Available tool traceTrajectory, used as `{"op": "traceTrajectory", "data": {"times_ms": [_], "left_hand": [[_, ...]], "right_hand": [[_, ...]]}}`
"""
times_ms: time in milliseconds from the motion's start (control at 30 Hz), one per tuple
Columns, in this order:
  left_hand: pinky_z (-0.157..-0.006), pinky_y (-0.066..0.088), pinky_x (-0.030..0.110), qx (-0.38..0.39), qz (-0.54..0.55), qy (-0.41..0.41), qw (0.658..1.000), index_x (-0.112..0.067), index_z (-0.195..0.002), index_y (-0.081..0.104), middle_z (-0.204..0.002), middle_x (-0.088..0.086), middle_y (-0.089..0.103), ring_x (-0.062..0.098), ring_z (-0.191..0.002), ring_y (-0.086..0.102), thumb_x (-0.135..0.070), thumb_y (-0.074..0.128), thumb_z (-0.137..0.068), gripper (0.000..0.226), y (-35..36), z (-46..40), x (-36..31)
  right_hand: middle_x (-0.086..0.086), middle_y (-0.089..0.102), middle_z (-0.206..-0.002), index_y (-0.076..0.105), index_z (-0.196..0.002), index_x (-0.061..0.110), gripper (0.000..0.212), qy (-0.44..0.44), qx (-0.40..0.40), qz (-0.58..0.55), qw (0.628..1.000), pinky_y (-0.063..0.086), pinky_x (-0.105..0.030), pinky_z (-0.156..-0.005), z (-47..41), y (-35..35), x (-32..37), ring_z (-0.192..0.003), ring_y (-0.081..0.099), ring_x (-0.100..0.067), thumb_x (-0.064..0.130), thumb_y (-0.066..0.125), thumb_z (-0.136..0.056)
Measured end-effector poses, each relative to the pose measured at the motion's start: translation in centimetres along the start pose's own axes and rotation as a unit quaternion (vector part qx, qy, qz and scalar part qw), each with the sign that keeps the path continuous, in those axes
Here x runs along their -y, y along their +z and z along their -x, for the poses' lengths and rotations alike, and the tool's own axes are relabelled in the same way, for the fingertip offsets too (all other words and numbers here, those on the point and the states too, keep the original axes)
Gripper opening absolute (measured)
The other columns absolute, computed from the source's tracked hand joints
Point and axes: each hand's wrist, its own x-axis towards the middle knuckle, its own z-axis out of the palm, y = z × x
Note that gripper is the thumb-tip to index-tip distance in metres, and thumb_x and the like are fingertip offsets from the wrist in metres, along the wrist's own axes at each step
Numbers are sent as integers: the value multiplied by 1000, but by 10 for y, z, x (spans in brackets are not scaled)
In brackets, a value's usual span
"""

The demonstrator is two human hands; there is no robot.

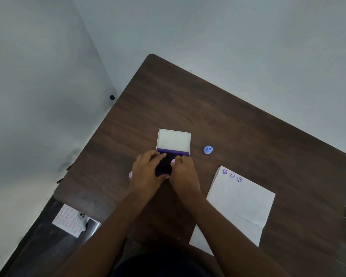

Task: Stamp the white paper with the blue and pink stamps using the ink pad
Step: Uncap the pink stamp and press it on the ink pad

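1. Two hands meet over the open ink pad (165,163) in the middle of the dark wooden desk (238,120).
2. Furthest left, a pink stamp (130,174) peeks out from behind the left hand (146,172), resting on the desk by the wrist side.
3. That left hand grips the left edge of the ink pad, fingers curled over its top and thumb along the near side.
4. The pad's white lid (174,140) stands tilted open behind the dark inked surface.
5. The right hand (183,172) is clenched around a second pink stamp (173,161), held down at the inked surface; only its tip shows.
6. Further right, the blue stamp (208,150) stands alone on the desk, apart from both hands.
7. Rightmost, the white paper (240,204) lies flat, three purple prints (232,175) in a row at its top corner.
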Motion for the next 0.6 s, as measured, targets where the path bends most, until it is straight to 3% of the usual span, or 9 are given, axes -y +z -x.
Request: {"op": "traceTrajectory", "data": {"times_ms": [300, 600], "left_hand": [[-98, 39, 42, -2, -32, 14, 999, -21, -136, 47, -140, 4, 49, 28, -124, 45, -38, 86, -59, 88, 13, -10, 8], [-94, 40, 39, -4, -41, 16, 999, -22, -137, 44, -138, 3, 50, 26, -121, 44, -42, 86, -57, 93, 13, -12, 10]], "right_hand": [[-18, 47, -141, 43, -136, 5, 51, -6, 26, 23, 999, 31, -39, -112, -1, 8, 0, -129, 43, -31, 23, 60, -92], [-22, 51, -136, 46, -133, 1, 51, -26, 10, 46, 999, 34, -42, -111, -1, 9, -1, -127, 46, -35, 18, 64, -89]]}}
